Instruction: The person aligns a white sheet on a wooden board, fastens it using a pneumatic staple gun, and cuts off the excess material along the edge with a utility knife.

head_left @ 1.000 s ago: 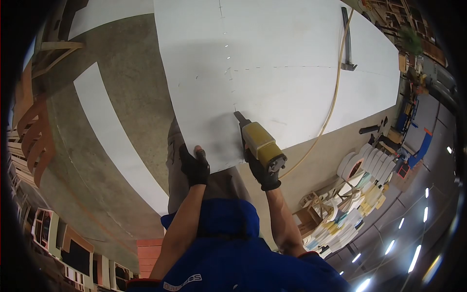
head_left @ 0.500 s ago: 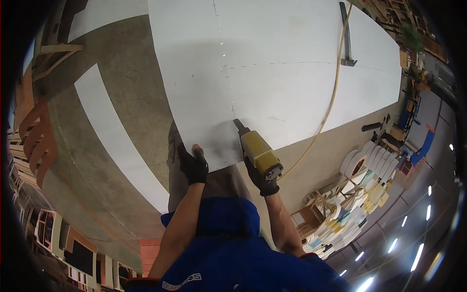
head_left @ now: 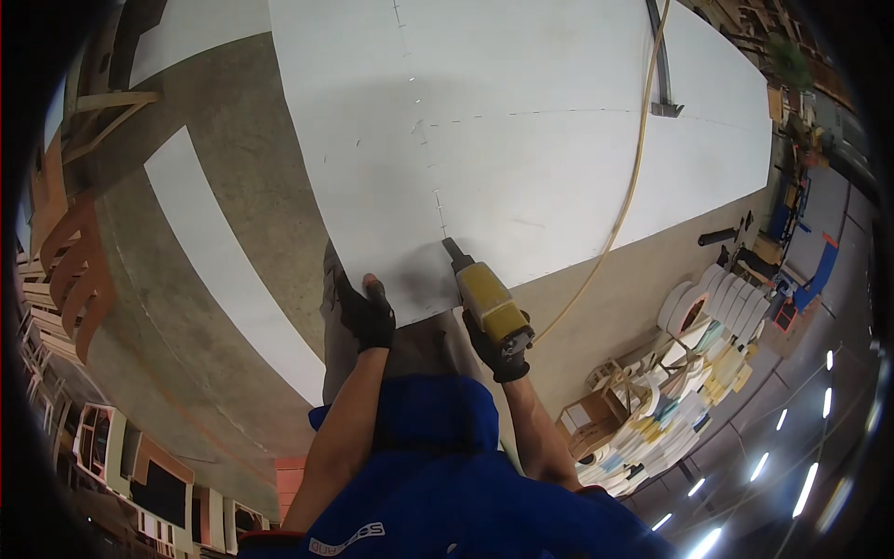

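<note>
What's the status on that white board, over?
Right hand gripping staple gun, nose at near end of staple row. Left hand at near corner of white board. Hose crosses board, clear of nose.

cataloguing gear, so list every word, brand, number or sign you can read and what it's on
"SO", probably: start of the white logo on the blue shirt; the rest is too blurred to read.
Yellow tool: no readable lettering.
Carton: pale patch, too small to read.
White board: short marks, no legible letters.
</note>
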